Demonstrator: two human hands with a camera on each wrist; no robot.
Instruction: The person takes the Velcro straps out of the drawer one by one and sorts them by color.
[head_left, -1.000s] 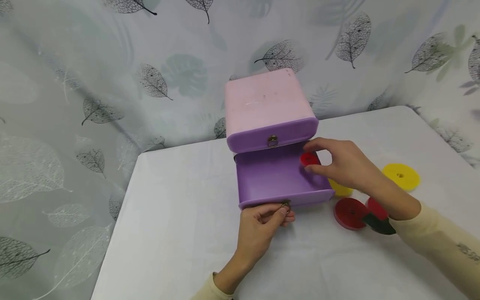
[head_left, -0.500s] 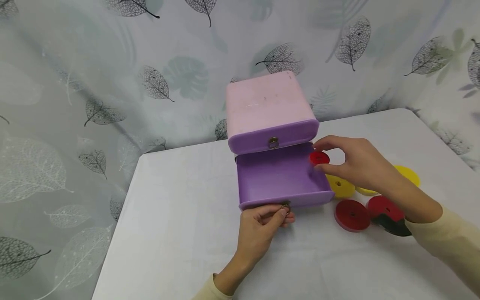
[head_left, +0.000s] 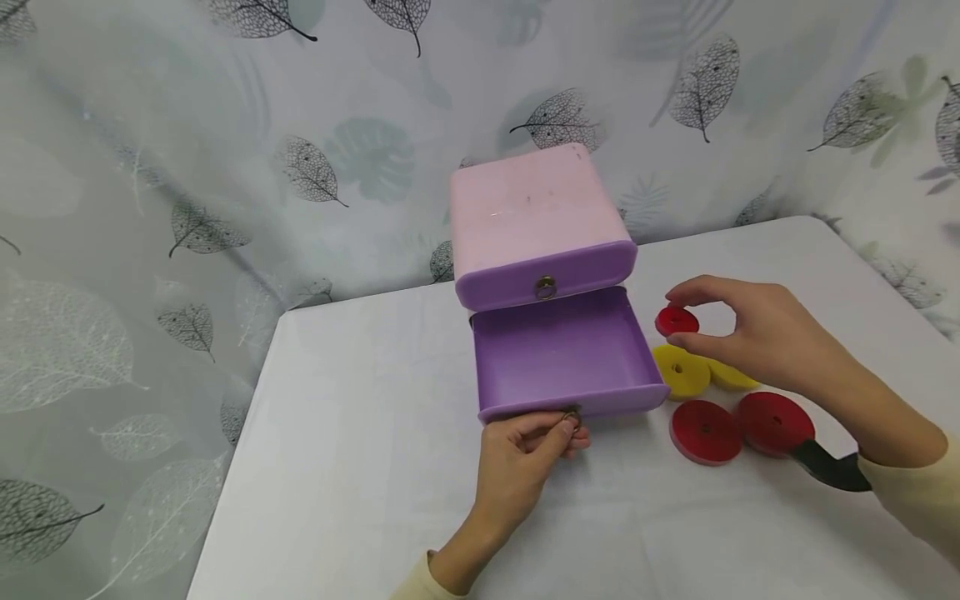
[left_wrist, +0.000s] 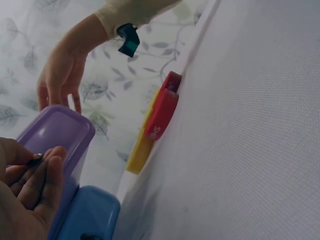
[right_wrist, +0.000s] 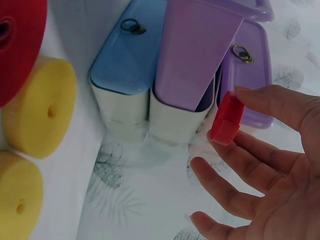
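Observation:
My left hand [head_left: 517,462] pinches the ring pull [head_left: 572,417] on the front of the pulled-out purple drawer [head_left: 573,402]. The drawer's inside shows bare purple. To its right, my right hand [head_left: 757,329] holds a small red roll of tape [head_left: 677,322] between thumb and fingertips, above the yellow rolls [head_left: 681,372]. From the right wrist view, the red roll [right_wrist: 227,119] stands on edge between thumb and index finger, its ribbed tape end showing. The other fingers are spread. In the left wrist view, my left hand [left_wrist: 32,185] is at the purple drawer front [left_wrist: 60,127].
A pink-topped cabinet [head_left: 532,208] has a shut purple drawer above; a blue drawer [right_wrist: 132,55] lies below the open one. Larger red rolls [head_left: 705,432] lie on the white table [head_left: 360,467] right of the cabinet. A leaf-patterned curtain [head_left: 375,108] hangs behind.
My right hand has moved right with the small red roll, from over the drawer to outside it. My left hand stays on the ring pull, and the drawer has not moved.

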